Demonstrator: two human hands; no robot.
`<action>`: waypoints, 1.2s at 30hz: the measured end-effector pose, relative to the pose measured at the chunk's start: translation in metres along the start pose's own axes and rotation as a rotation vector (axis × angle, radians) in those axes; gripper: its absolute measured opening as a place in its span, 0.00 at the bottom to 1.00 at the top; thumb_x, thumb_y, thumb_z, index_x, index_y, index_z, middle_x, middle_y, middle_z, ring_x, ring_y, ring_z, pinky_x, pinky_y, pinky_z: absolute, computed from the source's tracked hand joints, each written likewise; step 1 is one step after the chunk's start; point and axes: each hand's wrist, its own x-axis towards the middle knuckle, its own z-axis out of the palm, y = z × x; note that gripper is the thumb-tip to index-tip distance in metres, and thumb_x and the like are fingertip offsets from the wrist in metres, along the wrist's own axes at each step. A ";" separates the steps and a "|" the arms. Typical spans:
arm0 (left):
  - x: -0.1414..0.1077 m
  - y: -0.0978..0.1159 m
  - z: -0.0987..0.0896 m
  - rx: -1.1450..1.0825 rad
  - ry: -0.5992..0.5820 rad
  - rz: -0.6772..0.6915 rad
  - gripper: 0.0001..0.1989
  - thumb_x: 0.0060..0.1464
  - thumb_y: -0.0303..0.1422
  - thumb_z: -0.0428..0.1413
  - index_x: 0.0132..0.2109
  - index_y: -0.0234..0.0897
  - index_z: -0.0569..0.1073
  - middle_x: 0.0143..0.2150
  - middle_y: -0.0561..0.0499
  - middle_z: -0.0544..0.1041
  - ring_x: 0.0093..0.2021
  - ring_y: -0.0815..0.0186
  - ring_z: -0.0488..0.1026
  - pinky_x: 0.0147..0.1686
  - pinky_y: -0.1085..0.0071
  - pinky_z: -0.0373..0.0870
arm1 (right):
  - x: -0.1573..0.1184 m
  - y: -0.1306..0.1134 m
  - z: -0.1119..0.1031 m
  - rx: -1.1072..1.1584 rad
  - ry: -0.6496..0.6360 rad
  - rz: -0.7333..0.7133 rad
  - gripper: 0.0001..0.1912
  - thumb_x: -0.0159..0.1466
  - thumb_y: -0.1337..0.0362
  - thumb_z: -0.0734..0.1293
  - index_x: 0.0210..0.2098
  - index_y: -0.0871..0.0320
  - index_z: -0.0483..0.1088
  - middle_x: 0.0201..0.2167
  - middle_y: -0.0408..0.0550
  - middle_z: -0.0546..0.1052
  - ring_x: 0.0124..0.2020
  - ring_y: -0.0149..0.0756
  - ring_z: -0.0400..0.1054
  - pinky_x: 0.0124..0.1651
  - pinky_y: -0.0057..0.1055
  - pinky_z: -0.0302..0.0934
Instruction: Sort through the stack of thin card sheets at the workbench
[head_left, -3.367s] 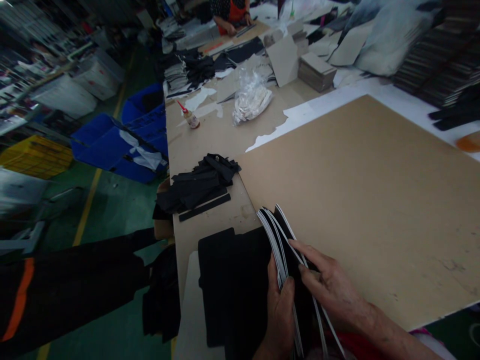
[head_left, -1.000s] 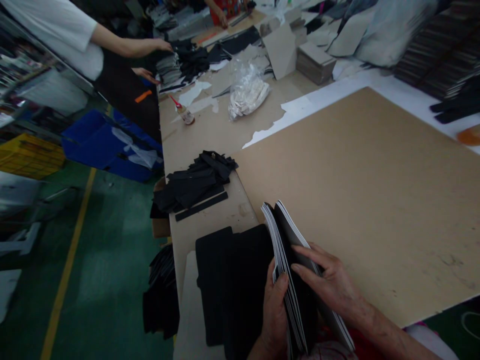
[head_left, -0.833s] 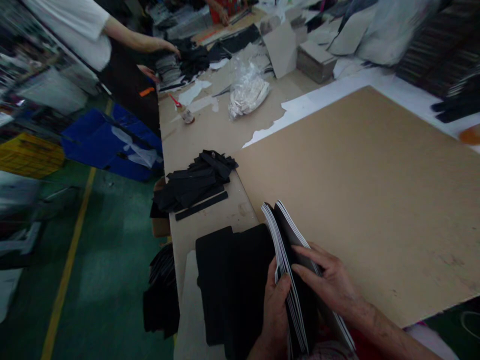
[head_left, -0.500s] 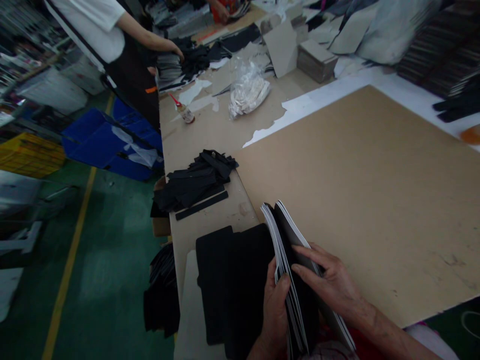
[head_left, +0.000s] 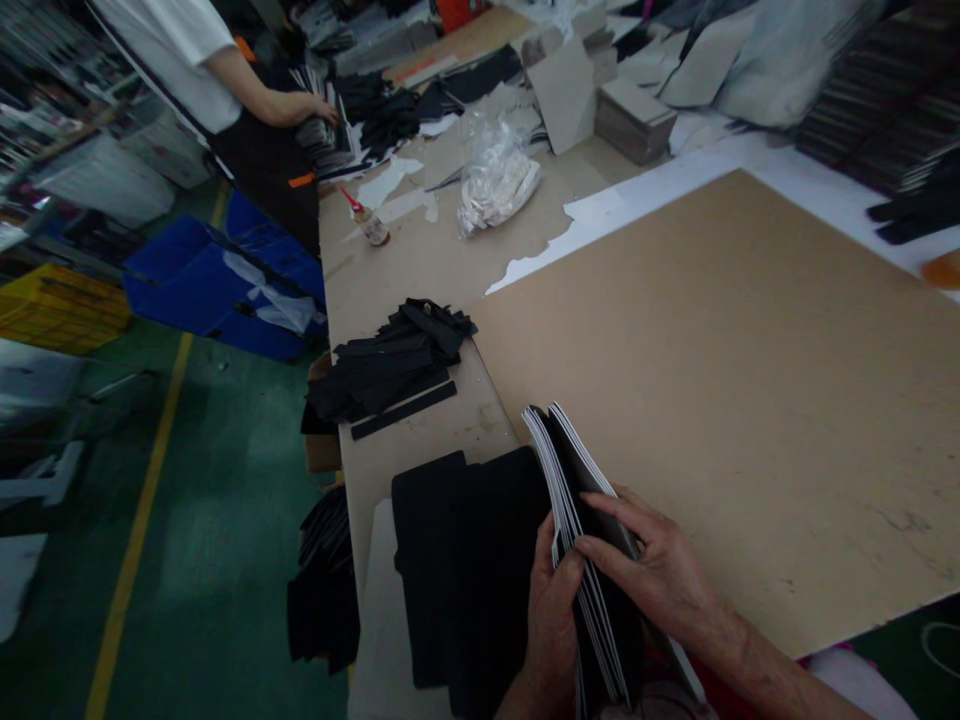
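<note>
Left hand (head_left: pixel 551 615): thumb and fingers pinch the left bundle (head_left: pixel 559 485) of white-edged black sheets. Right hand (head_left: pixel 656 560) holds the right bundle (head_left: pixel 581 458), thumb and index finger slightly apart. Both bundles tilted, beside black panels (head_left: pixel 472 560) on desk (head_left: pixel 484 420). Black strips (head_left: pixel 397 365) heaped beyond.

Black strips (head_left: pixel 401 360) on tan table (head_left: pixel 409 270)
</note>
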 end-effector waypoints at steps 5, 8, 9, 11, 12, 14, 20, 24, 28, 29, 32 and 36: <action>0.000 0.001 0.005 -0.023 -0.008 0.001 0.25 0.54 0.38 0.62 0.58 0.41 0.68 0.48 0.47 0.81 0.48 0.59 0.79 0.51 0.64 0.73 | 0.001 0.000 0.000 -0.020 0.005 -0.013 0.18 0.63 0.55 0.68 0.51 0.52 0.74 0.52 0.50 0.75 0.52 0.44 0.70 0.57 0.46 0.67; 0.000 0.001 0.007 -0.054 0.001 -0.008 0.26 0.51 0.38 0.64 0.56 0.41 0.68 0.46 0.48 0.81 0.45 0.58 0.79 0.51 0.62 0.74 | 0.002 -0.001 -0.002 -0.030 0.008 -0.020 0.19 0.63 0.55 0.68 0.51 0.52 0.75 0.50 0.51 0.75 0.50 0.43 0.71 0.55 0.45 0.68; 0.000 0.001 0.007 -0.060 -0.003 -0.004 0.26 0.51 0.38 0.64 0.56 0.40 0.68 0.46 0.47 0.81 0.45 0.58 0.79 0.51 0.61 0.74 | 0.002 -0.002 -0.003 -0.036 0.013 -0.021 0.19 0.62 0.55 0.68 0.51 0.52 0.75 0.49 0.51 0.76 0.50 0.43 0.71 0.55 0.45 0.69; 0.001 0.000 0.005 -0.063 -0.004 -0.004 0.26 0.51 0.37 0.64 0.56 0.40 0.68 0.46 0.47 0.81 0.43 0.59 0.79 0.51 0.61 0.74 | 0.002 -0.003 -0.005 -0.045 0.012 -0.026 0.18 0.62 0.56 0.68 0.51 0.53 0.75 0.48 0.50 0.76 0.49 0.43 0.72 0.54 0.46 0.69; 0.001 -0.001 0.004 -0.062 -0.002 -0.007 0.26 0.51 0.37 0.64 0.56 0.40 0.68 0.45 0.47 0.81 0.42 0.60 0.79 0.50 0.62 0.74 | 0.002 -0.004 -0.006 -0.047 0.004 -0.029 0.18 0.63 0.56 0.67 0.51 0.53 0.75 0.49 0.50 0.76 0.49 0.43 0.72 0.54 0.46 0.70; 0.002 -0.003 0.002 -0.054 0.000 -0.010 0.26 0.52 0.37 0.63 0.57 0.41 0.68 0.45 0.48 0.81 0.41 0.62 0.79 0.48 0.63 0.74 | 0.003 -0.005 -0.007 -0.058 -0.008 -0.045 0.18 0.63 0.57 0.66 0.51 0.53 0.74 0.49 0.50 0.76 0.50 0.43 0.72 0.55 0.47 0.70; 0.004 -0.007 -0.003 -0.056 -0.023 -0.005 0.27 0.53 0.37 0.62 0.59 0.40 0.67 0.48 0.46 0.81 0.40 0.62 0.78 0.46 0.65 0.74 | 0.003 -0.003 -0.011 -0.174 0.009 -0.218 0.21 0.66 0.65 0.60 0.58 0.57 0.69 0.53 0.53 0.76 0.53 0.40 0.72 0.59 0.43 0.70; 0.003 -0.008 -0.005 -0.109 -0.025 -0.025 0.27 0.53 0.36 0.63 0.58 0.41 0.67 0.43 0.49 0.81 0.37 0.66 0.77 0.49 0.64 0.73 | 0.002 0.003 -0.013 -0.281 0.005 -0.386 0.22 0.67 0.71 0.56 0.55 0.56 0.72 0.57 0.55 0.73 0.56 0.38 0.70 0.57 0.36 0.71; 0.003 -0.007 -0.006 -0.085 -0.015 -0.013 0.25 0.52 0.36 0.64 0.56 0.41 0.70 0.43 0.50 0.81 0.39 0.66 0.77 0.51 0.65 0.72 | 0.000 0.002 -0.012 -0.291 -0.017 -0.397 0.18 0.67 0.70 0.56 0.47 0.57 0.75 0.57 0.57 0.71 0.56 0.40 0.70 0.55 0.37 0.72; 0.003 -0.007 -0.005 -0.084 -0.015 -0.008 0.25 0.51 0.36 0.64 0.56 0.41 0.70 0.44 0.49 0.81 0.41 0.65 0.78 0.50 0.65 0.72 | -0.001 0.001 -0.011 -0.281 -0.021 -0.381 0.17 0.68 0.68 0.57 0.48 0.57 0.74 0.58 0.58 0.71 0.56 0.41 0.70 0.56 0.39 0.72; 0.002 -0.004 -0.004 -0.089 0.006 -0.023 0.26 0.50 0.37 0.66 0.55 0.42 0.71 0.46 0.48 0.82 0.44 0.62 0.78 0.50 0.65 0.72 | -0.002 -0.001 -0.007 -0.273 -0.008 -0.323 0.13 0.70 0.62 0.61 0.49 0.56 0.74 0.59 0.58 0.69 0.58 0.45 0.68 0.58 0.44 0.70; 0.001 -0.002 -0.002 -0.101 0.027 -0.031 0.27 0.47 0.38 0.68 0.54 0.41 0.72 0.47 0.47 0.82 0.45 0.62 0.78 0.50 0.66 0.72 | -0.004 0.000 -0.003 -0.284 0.007 -0.281 0.13 0.70 0.58 0.64 0.49 0.56 0.74 0.59 0.58 0.69 0.57 0.47 0.69 0.58 0.47 0.70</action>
